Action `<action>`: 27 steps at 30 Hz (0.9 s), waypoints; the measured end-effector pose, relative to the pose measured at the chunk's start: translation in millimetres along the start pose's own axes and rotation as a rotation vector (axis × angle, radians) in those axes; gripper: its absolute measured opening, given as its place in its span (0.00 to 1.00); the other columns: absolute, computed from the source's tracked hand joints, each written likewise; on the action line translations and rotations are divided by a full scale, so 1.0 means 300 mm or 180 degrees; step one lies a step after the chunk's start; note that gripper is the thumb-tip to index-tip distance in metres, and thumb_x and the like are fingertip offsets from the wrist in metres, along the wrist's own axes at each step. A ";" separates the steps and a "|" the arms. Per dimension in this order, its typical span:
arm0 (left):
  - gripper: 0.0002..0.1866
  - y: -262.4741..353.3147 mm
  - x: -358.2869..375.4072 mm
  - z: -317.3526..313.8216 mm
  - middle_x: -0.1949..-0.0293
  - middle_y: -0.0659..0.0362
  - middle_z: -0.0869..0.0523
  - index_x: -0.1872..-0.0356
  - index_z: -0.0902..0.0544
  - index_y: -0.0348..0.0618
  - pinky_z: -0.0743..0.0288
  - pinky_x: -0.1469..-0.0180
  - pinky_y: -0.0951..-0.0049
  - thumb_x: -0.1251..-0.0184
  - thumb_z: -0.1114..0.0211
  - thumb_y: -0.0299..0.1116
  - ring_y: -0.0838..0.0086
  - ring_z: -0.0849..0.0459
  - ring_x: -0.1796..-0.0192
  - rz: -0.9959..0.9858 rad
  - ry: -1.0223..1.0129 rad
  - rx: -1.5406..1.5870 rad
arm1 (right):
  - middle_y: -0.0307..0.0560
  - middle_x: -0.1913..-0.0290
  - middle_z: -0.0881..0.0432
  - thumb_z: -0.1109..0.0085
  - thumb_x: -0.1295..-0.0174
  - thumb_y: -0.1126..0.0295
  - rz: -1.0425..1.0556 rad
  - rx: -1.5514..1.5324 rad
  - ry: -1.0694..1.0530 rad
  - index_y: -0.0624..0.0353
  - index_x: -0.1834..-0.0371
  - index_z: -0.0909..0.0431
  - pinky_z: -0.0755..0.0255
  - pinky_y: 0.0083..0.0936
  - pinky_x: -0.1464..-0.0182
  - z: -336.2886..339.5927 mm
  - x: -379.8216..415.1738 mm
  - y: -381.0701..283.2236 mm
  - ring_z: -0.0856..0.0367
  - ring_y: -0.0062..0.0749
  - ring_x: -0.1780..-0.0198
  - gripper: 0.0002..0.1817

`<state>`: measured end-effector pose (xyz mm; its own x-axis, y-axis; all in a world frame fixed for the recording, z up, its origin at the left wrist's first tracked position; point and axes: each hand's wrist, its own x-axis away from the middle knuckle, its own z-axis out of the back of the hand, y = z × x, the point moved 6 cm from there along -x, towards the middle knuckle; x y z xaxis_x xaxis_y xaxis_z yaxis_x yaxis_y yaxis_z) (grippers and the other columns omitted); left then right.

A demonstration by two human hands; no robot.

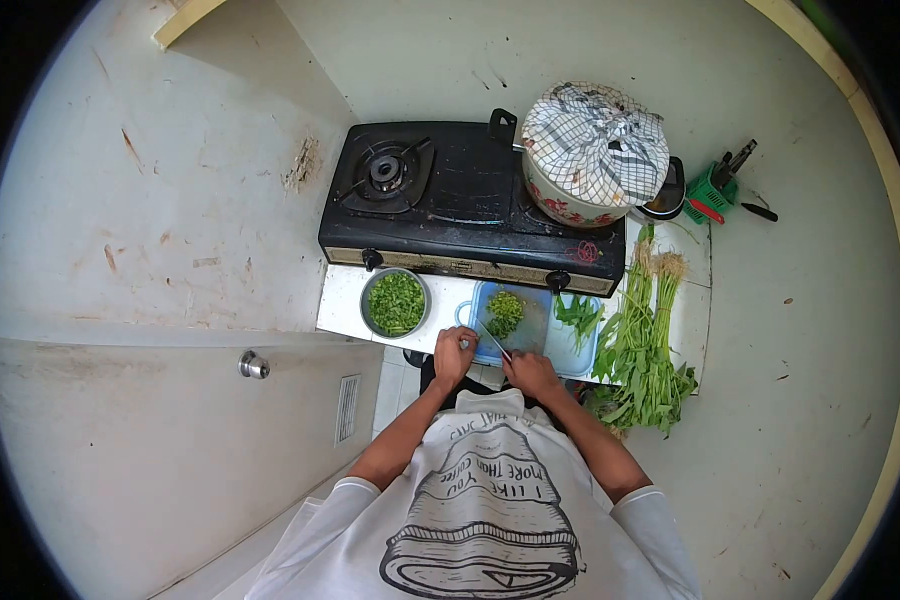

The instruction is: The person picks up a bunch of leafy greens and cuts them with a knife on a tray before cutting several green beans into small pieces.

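My right hand [532, 374] is closed around the handle of a knife [494, 340], whose blade points up and left over the near-left part of a blue cutting board [537, 325]. Beside the board's left edge, my left hand [454, 354] has its fingers curled together; what they hold, if anything, is too small to make out. Chopped greens [505, 313] lie in a small heap on the board, beyond the knife tip. Some uncut leaves [578, 316] rest on its right side. A round grey bowl [427, 305] of chopped greens [396, 303] stands left of the board.
Behind the board is a black gas stove [460, 180], bearing a large pot [570, 208] covered with a checked cloth [595, 140]. Bunches of leafy greens [650, 330] overhang the counter's right front edge. A green basket [712, 190] holds utensils at the back right. Walls flank both sides.
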<state>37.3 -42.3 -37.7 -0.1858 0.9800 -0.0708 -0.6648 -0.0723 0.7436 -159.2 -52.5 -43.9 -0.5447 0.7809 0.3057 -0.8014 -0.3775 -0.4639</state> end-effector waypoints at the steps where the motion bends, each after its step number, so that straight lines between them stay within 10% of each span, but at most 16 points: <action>1: 0.03 -0.007 0.002 -0.003 0.62 0.58 0.08 0.69 0.10 0.45 0.24 0.47 0.61 0.42 0.29 0.24 0.57 0.15 0.58 0.0019 0.0016 -0.0012 | 0.64 0.67 0.11 0.47 0.25 0.51 0.0023 0.0049 0.0015 0.64 0.61 0.14 0.15 0.52 0.57 0.006 0.008 -0.004 0.09 0.59 0.64 0.24; 27: 0.11 0.020 0.082 0.031 0.57 0.56 0.12 0.51 0.08 0.43 0.22 0.46 0.61 0.34 0.29 0.27 0.57 0.18 0.53 -0.0276 -0.0225 -0.0190 | 0.65 0.68 0.11 0.46 0.26 0.50 0.0133 -0.0053 -0.0154 0.65 0.60 0.15 0.16 0.54 0.57 -0.037 0.017 -0.019 0.10 0.62 0.64 0.25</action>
<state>35.5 -16.8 -28.8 -0.0757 0.9936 -0.0844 -0.7183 0.0044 0.6957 -154.7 -40.7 -48.9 -0.5892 0.7395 0.3256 -0.7738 -0.4004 -0.4908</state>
